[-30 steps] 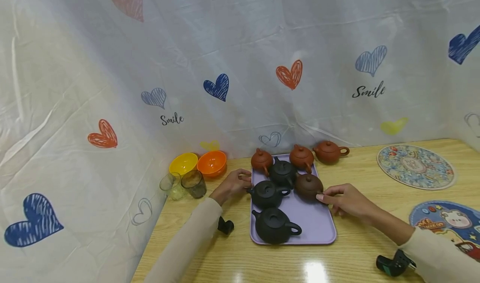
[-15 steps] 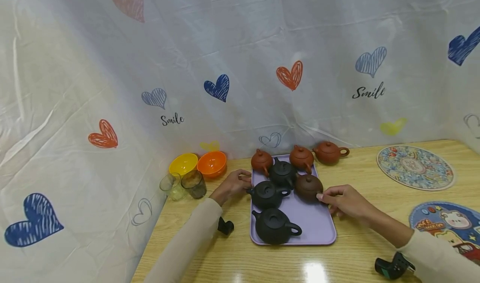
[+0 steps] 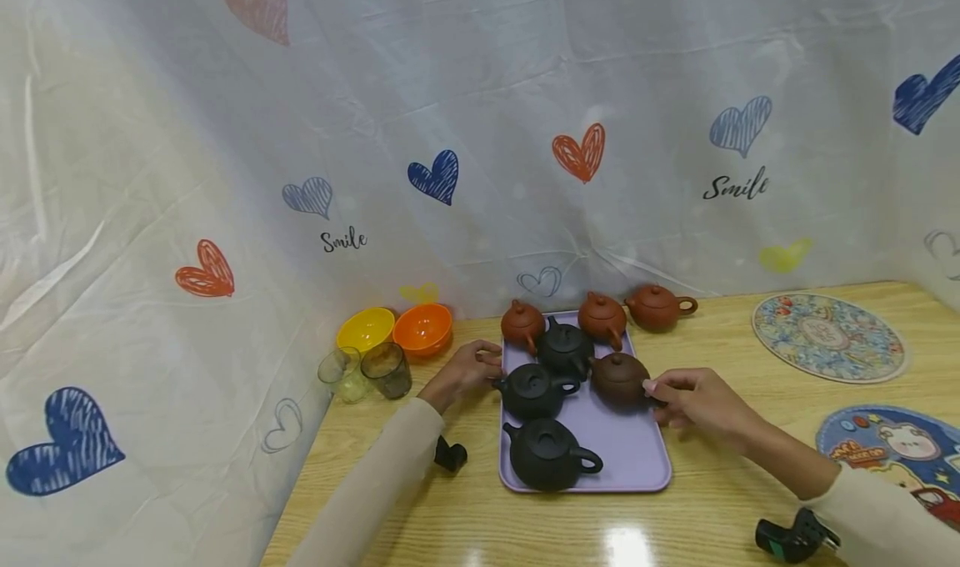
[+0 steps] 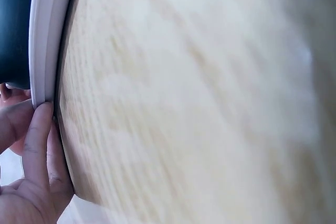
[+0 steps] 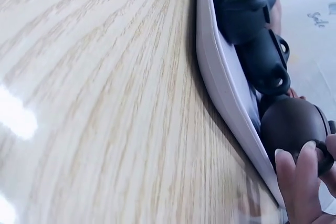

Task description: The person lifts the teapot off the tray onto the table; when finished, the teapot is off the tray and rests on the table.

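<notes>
A lilac tray lies on the table with teapots on it. My right hand pinches the handle of a dark brown teapot at the tray's right side; the right wrist view shows the fingertips at that handle. My left hand pinches the tray's left rim between thumb and fingers. Three black teapots share the tray: one at the front, one in the middle, one behind. Two small red-brown teapots, one left and one right, are at the far end.
Another red-brown teapot stands beyond the tray's far right corner. At the left are a yellow bowl, an orange bowl, a clear glass and a dark glass. A round floral mat and a cartoon mat lie right.
The brown teapot has shifted slightly to the right, and my right hand with it. My left hand has stayed at the tray's rim.
</notes>
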`<state>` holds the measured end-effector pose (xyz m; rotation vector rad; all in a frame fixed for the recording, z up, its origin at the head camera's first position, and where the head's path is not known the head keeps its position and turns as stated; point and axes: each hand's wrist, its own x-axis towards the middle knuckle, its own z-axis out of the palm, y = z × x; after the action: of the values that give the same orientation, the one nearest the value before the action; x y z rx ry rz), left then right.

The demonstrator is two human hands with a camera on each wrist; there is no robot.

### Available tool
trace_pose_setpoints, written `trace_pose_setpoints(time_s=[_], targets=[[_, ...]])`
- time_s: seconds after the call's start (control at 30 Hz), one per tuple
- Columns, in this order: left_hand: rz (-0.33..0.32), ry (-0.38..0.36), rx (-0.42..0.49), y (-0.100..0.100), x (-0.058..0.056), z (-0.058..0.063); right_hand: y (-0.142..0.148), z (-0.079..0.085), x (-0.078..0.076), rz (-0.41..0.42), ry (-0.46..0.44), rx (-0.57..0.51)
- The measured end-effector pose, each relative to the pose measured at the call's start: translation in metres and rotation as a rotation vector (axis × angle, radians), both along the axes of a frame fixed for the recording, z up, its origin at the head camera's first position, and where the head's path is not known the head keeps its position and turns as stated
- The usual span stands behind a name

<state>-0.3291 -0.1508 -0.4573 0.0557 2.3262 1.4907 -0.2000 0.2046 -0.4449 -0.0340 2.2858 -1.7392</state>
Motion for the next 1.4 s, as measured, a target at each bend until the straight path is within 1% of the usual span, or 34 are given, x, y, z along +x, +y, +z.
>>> trace_pose_setpoints(time_s=[0.13,0.3,0.5,0.7,0.9,1.03,1.23,1.3,1.4], targets=[[-0.003,-0.005,-0.014,0.0,-0.001,-0.001,0.006,0.003,0.002,0.0,-0.014,-0.032],[0.002,-0.015,-0.033,0.0,-0.002,-0.001,0.017,0.01,0.001,0.03,-0.004,-0.048],[0.002,-0.018,0.0,-0.002,-0.001,-0.001,0.03,0.019,-0.004,0.032,0.006,-0.052],[0.011,-0.022,0.006,-0.003,0.001,0.001,0.04,0.023,-0.012,0.03,0.028,-0.061],[0.006,-0.015,0.031,-0.003,0.003,-0.001,0.051,0.021,-0.023,0.003,0.031,-0.041],[0.003,-0.023,0.043,-0.002,0.003,-0.003,0.059,0.019,-0.032,-0.01,0.018,-0.025],[0.008,-0.031,0.026,-0.001,0.002,-0.002,0.074,0.018,-0.046,0.006,0.055,-0.051],[0.004,-0.029,0.028,0.0,0.001,-0.002,0.08,0.017,-0.051,0.015,0.057,-0.067],[0.004,-0.032,0.023,0.001,0.0,0.0,0.09,0.014,-0.06,0.034,0.047,-0.063]])
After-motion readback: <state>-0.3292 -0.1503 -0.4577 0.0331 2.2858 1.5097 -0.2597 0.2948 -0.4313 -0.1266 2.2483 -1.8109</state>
